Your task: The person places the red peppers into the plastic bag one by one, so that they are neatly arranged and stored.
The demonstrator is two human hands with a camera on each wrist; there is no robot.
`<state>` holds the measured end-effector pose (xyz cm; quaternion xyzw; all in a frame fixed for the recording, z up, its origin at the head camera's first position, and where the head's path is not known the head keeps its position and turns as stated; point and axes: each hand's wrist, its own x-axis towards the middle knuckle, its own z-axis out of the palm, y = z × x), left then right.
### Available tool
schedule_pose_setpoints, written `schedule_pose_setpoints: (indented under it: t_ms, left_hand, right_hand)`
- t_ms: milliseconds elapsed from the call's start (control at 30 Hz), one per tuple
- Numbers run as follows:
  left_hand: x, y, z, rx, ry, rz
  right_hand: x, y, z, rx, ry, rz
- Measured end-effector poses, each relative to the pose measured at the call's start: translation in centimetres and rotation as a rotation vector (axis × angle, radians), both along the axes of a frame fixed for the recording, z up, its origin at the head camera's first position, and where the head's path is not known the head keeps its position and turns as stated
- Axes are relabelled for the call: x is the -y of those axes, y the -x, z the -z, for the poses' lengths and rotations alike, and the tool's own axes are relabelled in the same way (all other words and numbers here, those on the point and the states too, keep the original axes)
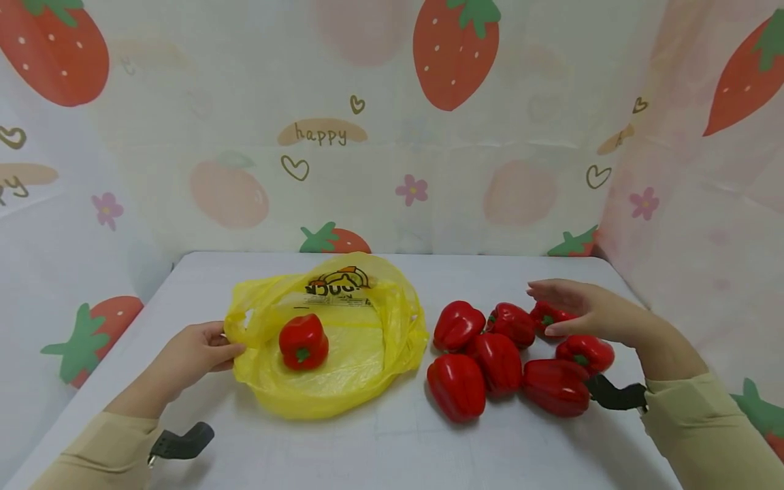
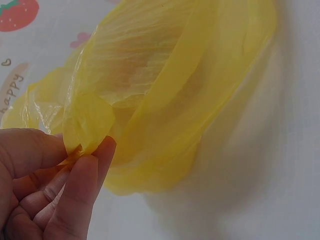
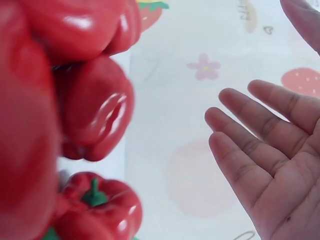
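My left hand [image 1: 199, 350] pinches the left edge of a yellow plastic bag [image 1: 343, 401] between thumb and fingers; the left wrist view shows the gathered film [image 2: 90, 125] at the fingertips. The bag lies spread with its mouth wide, and one red bell pepper [image 1: 303, 342] sits inside, green stem toward me. Over the far right of the table, my right hand [image 1: 591, 313] is raised with fingers extended and nothing in it. Below and beside it is a group of several red bell peppers [image 1: 496, 364]. In the right wrist view, a pepper with a green stem [image 3: 100, 210] shows at lower left.
The peppers stand close together to the right of the bag on a white table [image 1: 380, 449]. Behind the table hangs a cloth backdrop [image 1: 392, 190] printed with strawberries and flowers. A black wrist mount [image 1: 184, 441] sticks out from each sleeve.
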<state>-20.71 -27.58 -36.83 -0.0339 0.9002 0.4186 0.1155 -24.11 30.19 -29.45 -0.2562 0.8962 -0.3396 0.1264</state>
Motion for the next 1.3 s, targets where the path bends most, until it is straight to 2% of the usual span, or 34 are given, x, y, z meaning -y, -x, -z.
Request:
schedule_pose_setpoints:
  t_ms: [233, 433, 567, 900, 1133, 1300]
  left_hand:
    - [-0.1, 0.0, 0.0, -0.002, -0.006, 0.007]
    - [-0.1, 0.0, 0.1, -0.012, -0.010, 0.014]
    - [-0.1, 0.0, 0.2, 0.000, -0.005, 0.004]
    - [-0.1, -0.1, 0.4, 0.002, -0.015, 0.002]
    - [0.0, -0.2, 0.4, 0.010, -0.015, -0.002]
    - [0.1, -0.2, 0.6, -0.002, -0.013, 0.002]
  right_hand:
    - [-1.3, -1.0, 1.8, 0.034, 0.031, 0.028]
    - [-2.5, -1.6, 3.8, 0.140, 0.120, 0.050]
    - [-3.0, -2.0, 4.7, 0.176, 0.142, 0.054]
    - [-3.8, -3.3, 5.8, 0.242, 0.171, 0.059]
    - [-4.4, -3.8, 6.3, 0.220, 0.151, 0.053]
    - [-4.7, -4.2, 6.4, 0.235, 0.158, 0.070]
